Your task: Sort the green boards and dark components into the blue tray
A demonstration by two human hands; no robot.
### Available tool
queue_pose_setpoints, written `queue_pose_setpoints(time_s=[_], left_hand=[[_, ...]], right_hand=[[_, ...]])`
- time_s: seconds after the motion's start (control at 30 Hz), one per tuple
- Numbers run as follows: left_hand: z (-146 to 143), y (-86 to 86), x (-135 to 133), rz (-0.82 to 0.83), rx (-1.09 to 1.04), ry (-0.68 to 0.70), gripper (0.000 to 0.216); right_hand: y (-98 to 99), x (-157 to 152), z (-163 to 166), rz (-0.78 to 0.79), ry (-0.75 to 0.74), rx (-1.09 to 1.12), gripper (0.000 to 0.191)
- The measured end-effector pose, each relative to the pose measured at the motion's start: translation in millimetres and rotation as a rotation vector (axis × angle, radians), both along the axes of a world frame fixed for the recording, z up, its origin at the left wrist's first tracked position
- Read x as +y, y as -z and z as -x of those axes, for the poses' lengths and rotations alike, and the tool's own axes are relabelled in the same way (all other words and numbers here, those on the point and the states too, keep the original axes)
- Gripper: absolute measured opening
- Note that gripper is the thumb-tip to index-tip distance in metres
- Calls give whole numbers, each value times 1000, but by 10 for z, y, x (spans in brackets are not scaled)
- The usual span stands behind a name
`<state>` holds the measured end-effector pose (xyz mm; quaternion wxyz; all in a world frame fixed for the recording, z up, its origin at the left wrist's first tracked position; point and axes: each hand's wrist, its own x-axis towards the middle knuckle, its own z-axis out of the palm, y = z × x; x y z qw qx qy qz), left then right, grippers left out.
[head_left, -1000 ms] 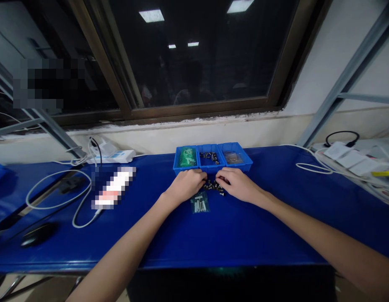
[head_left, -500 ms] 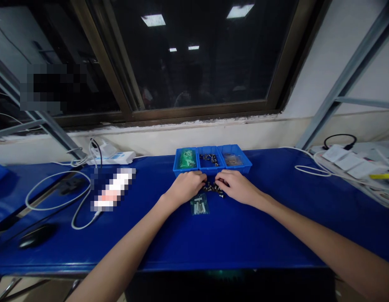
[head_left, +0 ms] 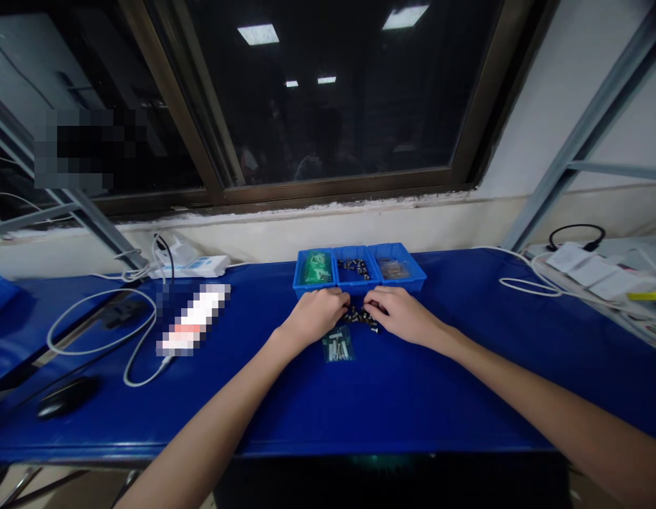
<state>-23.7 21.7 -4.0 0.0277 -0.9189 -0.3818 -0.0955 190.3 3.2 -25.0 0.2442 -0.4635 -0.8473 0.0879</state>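
Note:
A small heap of dark screw-like parts (head_left: 359,319) lies on the blue table between my hands. My left hand (head_left: 321,312) is at its left edge with the fingers curled together. From the other side, my right hand (head_left: 401,313) bends its fingers over the heap, thumb close to the fingertips. Anything pinched in either hand is too small or hidden to make out. Just below my left hand is a small clear-green bag (head_left: 338,346) with pale plugs and screws inside.
Behind my hands stand three joined blue bins: the left bin (head_left: 310,286) holds green bags, the middle bin (head_left: 354,286) dark screws, the right bin (head_left: 416,274) clear packets. A power strip (head_left: 201,266), white cable (head_left: 142,382) and black mouse (head_left: 68,397) are at left; white adapters (head_left: 590,272) at right.

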Motion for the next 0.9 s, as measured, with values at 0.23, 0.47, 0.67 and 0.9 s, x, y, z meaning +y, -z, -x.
queue_pose_setpoints(time_s=[0.23, 0.47, 0.67, 0.9], left_hand=[[-10, -15, -13, 6, 4, -24, 18], [-13, -46, -39, 5, 22, -34, 16], [-17, -52, -45, -8, 41, -42, 16], [-23, -62, -49, 1, 1, -49, 17]], right_hand=[[9, 13, -12, -8, -14, 2, 16], [17, 22, -15, -7, -24, 3, 16], [25, 26, -14, -17, -28, 8, 16], [10, 14, -11, -8, -26, 8, 15]])
